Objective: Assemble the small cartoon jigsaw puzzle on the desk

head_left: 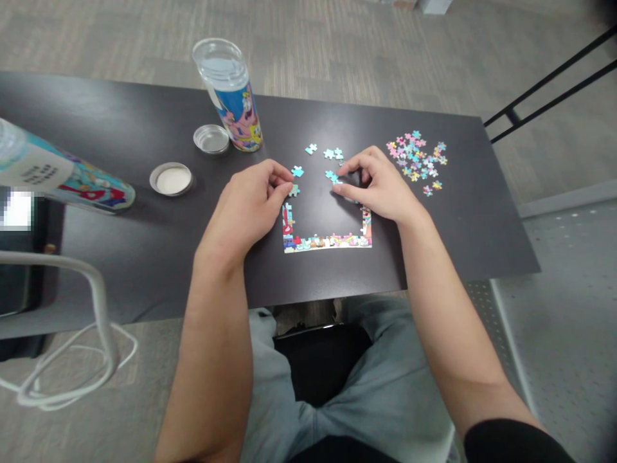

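A partly joined jigsaw puzzle border (328,242) lies on the table, with a full bottom edge and short left and right sides. At its upper left, my left hand (255,202) is closed, thumb and forefinger together on a teal puzzle piece (294,191). Just above those fingertips lies a blue puzzle piece (297,171). My right hand (378,183) pinches light-blue puzzle pieces (331,176) between thumb and forefinger; its palm covers part of the right side. Farther back lie a small puzzle piece (311,149) and a few joined ones (333,154).
A heap of loose puzzle pieces (417,157) lies on the right of the dark table (463,231). To the left stand a clear-topped cartoon canister (236,109), a second canister (72,173) and two round lids (211,139) (171,179). A white cable (99,302) hangs at lower left.
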A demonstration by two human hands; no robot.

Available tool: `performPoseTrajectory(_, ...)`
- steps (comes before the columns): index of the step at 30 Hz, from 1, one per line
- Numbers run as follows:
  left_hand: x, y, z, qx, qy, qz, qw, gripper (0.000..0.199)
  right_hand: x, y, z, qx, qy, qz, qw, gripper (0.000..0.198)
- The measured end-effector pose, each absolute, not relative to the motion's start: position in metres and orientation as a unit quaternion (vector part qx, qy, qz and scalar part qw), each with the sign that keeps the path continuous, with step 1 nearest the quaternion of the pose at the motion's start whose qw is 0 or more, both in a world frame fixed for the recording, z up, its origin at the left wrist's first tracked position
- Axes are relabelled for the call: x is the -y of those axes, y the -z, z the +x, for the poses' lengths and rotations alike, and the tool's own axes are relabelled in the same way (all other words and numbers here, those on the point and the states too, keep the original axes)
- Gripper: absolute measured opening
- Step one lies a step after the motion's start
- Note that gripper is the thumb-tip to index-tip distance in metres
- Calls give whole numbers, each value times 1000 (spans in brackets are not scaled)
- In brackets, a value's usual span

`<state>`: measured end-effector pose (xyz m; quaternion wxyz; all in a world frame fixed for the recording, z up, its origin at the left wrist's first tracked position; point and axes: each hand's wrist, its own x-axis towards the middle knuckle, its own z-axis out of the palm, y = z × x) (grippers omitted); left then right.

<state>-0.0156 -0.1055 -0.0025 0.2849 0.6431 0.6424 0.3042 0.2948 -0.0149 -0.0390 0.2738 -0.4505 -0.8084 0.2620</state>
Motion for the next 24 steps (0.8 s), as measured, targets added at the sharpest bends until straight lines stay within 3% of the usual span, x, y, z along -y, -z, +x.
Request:
performPoseTrajectory(2, 106, 1, -15, -643, -302, 643, 286, 28, 14, 37, 299, 810, -274, -444, 267, 36)
performPoseTrajectory(6, 107, -2, -14, -648, -299, 638, 288, 35, 10, 37, 306, 800, -284, -435, 300, 16)
performPoseTrajectory(10, 108, -4, -13, -650, -302, 630, 298, 43, 10, 35, 309, 790, -305, -428, 316, 12)
performPoseTrajectory(17, 109, -6, -11, -652, -295, 633, 295, 46, 19, 36, 307, 800, -292, -438, 289, 34)
performPoseTrajectory(24, 108, -2, -12, -643, -299, 643, 288, 41, 22, 35, 304, 812, -289, -428, 273, 25)
